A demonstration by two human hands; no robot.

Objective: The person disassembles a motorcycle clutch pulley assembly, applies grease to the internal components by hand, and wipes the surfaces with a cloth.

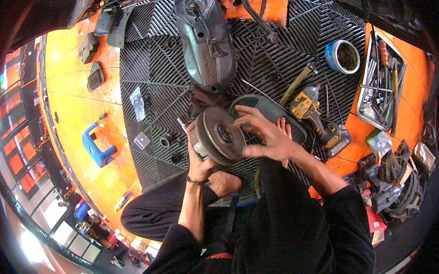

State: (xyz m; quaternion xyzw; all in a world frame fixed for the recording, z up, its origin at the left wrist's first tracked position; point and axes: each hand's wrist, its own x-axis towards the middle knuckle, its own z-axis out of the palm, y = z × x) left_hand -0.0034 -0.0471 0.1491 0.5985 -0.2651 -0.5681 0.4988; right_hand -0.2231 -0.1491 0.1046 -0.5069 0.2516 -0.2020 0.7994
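Above my lap, my left hand [197, 157] is wrapped around the back and left side of a grooved, round metal pulley [229, 150]. Its worn brown face, with a dark hub in the middle, tilts toward the right. My right hand [272, 137] is beside that face, fingers spread and curved around its right edge. Whether a fingertip touches the metal I cannot tell. Partly behind the right hand lies a shallow grey-green tray [299, 130]. A grey metal scooter engine cover [205, 65] rests on the mat just beyond the pulley.
To the right are a yellow cordless impact driver [306, 105], a hammer [295, 86], an open blue can [329, 56] and a metal tray [361, 113] of tools. A blue plastic stool [93, 146] stands left on orange floor. Small parts dot the ribbed black mat [154, 67].
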